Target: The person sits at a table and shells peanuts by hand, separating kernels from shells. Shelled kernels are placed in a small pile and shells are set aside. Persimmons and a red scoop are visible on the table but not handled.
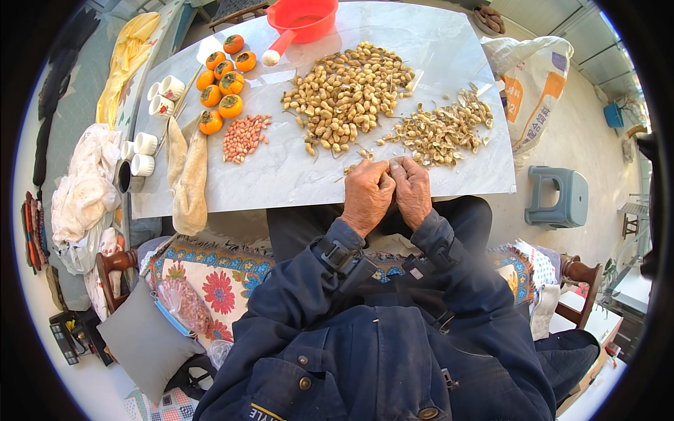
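My left hand [368, 192] and my right hand [412, 187] meet at the near edge of the marble-look table [284, 184]. Fingers and thumbs are curled together; whatever lies between the fingertips is hidden. Just beyond them spreads a large heap of unshelled peanuts [347, 94]. To its right lies a smaller pile of empty peanut shells [445, 131], close to my right hand. Shelled pink peanuts [245, 138] form a small pile left of the big heap. A few loose pods or shell bits lie by my left fingertips.
Several persimmons [230, 106], a red plastic dipper [303, 21], white cups [143, 164] and a beige cloth [189, 184] occupy the table's left and far parts. A woven sack [532, 100] stands against its right side. A grey plastic stool [558, 197] is on the floor at right.
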Motion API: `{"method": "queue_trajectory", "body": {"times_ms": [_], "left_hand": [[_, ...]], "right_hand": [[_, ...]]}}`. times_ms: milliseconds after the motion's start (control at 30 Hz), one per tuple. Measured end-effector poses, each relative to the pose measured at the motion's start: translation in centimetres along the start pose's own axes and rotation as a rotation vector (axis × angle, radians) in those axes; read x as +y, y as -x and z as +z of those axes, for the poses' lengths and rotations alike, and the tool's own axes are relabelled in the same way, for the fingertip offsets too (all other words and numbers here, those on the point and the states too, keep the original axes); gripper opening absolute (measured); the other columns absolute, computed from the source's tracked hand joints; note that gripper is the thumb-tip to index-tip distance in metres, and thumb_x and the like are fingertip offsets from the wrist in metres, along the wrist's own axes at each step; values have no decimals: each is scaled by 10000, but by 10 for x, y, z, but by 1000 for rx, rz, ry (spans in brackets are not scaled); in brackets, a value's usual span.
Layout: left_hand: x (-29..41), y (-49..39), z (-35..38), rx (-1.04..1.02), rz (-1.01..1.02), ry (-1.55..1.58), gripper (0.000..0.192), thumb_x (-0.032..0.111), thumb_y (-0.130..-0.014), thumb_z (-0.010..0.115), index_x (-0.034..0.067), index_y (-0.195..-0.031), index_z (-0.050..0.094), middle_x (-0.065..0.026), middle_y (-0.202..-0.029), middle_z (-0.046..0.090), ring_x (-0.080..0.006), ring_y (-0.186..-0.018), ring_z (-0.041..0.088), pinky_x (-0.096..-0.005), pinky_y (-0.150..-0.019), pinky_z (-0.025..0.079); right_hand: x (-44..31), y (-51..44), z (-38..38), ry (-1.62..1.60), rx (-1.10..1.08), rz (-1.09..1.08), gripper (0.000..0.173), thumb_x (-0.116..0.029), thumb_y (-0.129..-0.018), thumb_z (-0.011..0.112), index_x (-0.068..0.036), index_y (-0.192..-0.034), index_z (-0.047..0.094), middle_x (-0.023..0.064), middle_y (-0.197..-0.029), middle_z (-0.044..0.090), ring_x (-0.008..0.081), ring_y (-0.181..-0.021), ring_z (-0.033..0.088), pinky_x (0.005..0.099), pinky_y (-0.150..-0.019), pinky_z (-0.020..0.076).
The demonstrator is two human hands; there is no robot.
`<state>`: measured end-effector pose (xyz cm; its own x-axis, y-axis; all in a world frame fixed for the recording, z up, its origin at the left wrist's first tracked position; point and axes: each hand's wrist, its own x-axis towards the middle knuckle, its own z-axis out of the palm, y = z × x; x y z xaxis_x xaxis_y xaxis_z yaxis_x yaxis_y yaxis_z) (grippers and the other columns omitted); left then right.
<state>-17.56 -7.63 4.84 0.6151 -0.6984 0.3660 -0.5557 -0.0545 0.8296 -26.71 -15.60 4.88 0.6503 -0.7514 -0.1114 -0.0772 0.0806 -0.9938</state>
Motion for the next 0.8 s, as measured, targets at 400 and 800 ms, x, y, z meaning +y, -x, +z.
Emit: {"method": "queue_trajectory", "body": {"times_ms": [400,800], "left_hand": [[-6,-1,-6,-127,-257,249,109,20,-863,622,-43,-930,681,-214,-824,679,-331,-713,673,-383,-649,521],[-10,-8,-22,-311,-216,158,166,51,-920,662,-80,-1019,685,-116,-798,725,-102,-683,656,-254,-599,529]], "right_hand": [[-9,-5,-6,-223,-34,322,218,-139,-1020,510,37,-931,602,53,-682,601,109,-444,523,260,-415,450],[-15,1,3,181,19,79,193,-102,-995,558,52,-916,644,75,-633,629,124,-461,584,283,-430,452]]}}
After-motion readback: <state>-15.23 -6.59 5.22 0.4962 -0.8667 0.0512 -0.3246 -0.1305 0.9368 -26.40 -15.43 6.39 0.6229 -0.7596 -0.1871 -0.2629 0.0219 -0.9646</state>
